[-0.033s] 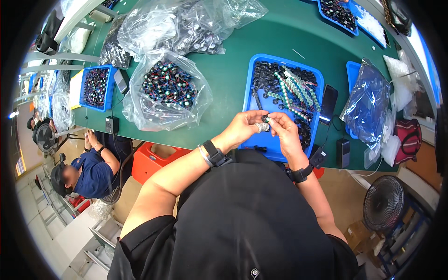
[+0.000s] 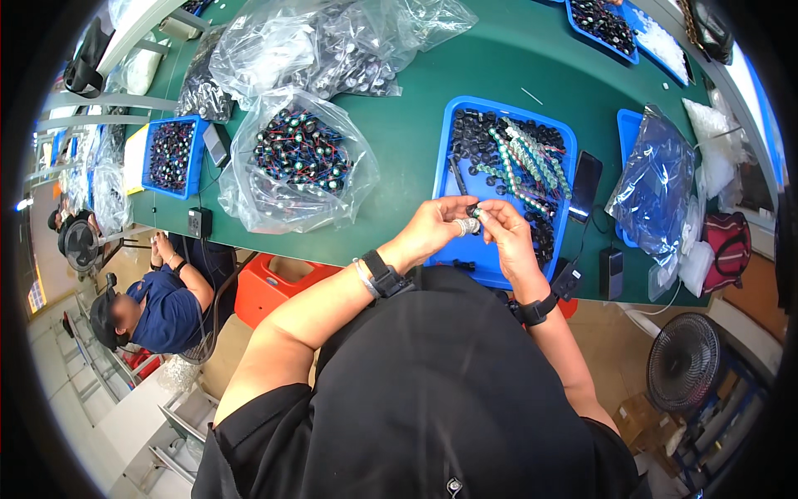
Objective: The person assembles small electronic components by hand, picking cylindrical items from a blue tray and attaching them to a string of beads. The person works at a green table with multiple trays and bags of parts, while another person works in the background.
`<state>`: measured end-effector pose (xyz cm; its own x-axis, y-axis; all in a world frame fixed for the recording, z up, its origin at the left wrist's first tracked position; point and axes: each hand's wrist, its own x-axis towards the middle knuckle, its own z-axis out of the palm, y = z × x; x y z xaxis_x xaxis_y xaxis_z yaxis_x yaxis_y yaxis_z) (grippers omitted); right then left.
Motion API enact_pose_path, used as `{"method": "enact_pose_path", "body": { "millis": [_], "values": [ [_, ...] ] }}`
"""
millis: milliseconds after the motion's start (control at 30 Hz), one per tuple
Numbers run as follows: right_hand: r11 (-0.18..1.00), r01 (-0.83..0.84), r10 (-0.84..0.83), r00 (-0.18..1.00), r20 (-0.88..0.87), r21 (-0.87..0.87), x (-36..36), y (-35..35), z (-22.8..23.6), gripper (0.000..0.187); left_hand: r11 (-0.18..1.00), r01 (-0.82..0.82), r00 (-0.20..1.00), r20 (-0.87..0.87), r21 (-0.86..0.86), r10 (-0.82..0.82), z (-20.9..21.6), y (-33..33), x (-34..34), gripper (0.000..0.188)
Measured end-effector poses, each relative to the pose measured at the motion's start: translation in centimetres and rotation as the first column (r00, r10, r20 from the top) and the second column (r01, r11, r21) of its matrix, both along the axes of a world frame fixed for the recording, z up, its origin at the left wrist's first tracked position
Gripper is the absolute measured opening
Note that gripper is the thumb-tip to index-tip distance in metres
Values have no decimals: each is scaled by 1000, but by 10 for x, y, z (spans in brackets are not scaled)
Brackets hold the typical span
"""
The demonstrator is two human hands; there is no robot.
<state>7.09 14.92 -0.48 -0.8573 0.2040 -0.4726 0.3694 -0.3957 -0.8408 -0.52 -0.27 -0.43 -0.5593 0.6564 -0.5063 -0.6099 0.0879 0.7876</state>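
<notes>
Left hand (image 2: 434, 226) and right hand (image 2: 509, 231) close together, fingertips of both clamped on one small dark part (image 2: 473, 211), rounded, its exact form mostly hidden by the fingers. Part is held up over the near left side of a blue tray (image 2: 492, 261), smooth hard plastic, rounded corners, raised rim. Pale, ridged, shiny piece (image 2: 467, 226) at the left hand's fingers; can't tell what it is or whether it's wrapped on or gripped. In the tray: loose heap of black round caps (image 2: 472, 135), squat, plastic-looking, plus long strips (image 2: 532, 166) of pale greenish discs laid side by side on a slant. Left of the tray, a clear plastic bag (image 2: 235, 193), thin, crinkled, mouth wide, full of round dark pieces (image 2: 301, 154) with tangled red and blue wires. More clear bags (image 2: 274, 51) behind it, creased and glossy. Smaller blue tray (image 2: 198, 158) further left, also loaded with small dark pieces. Right of the main tray: flat black phone (image 2: 586, 181), then a shiny dark plastic bag (image 2: 657, 187), wrinkled. All on a smooth, matte green surface (image 2: 407, 141). Red plastic stool (image 2: 270, 293) below the surface edge, black round fan (image 2: 684, 362) with wire grille lower right.
</notes>
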Motion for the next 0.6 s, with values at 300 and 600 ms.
{"method": "enact_pose_path", "body": {
  "millis": [300, 600],
  "values": [
    [990, 93, -91, 996, -25, 108, -3, -12, -6, 11, 999, -36, 999, -40, -26, 35, 6, 4, 0, 48],
    [984, 138, -128, 988, -91, 109, -5, -16, -6, 11, 997, -80, 994, -80, 1, 80, -5, 4, 2, 47]
  ]
}}
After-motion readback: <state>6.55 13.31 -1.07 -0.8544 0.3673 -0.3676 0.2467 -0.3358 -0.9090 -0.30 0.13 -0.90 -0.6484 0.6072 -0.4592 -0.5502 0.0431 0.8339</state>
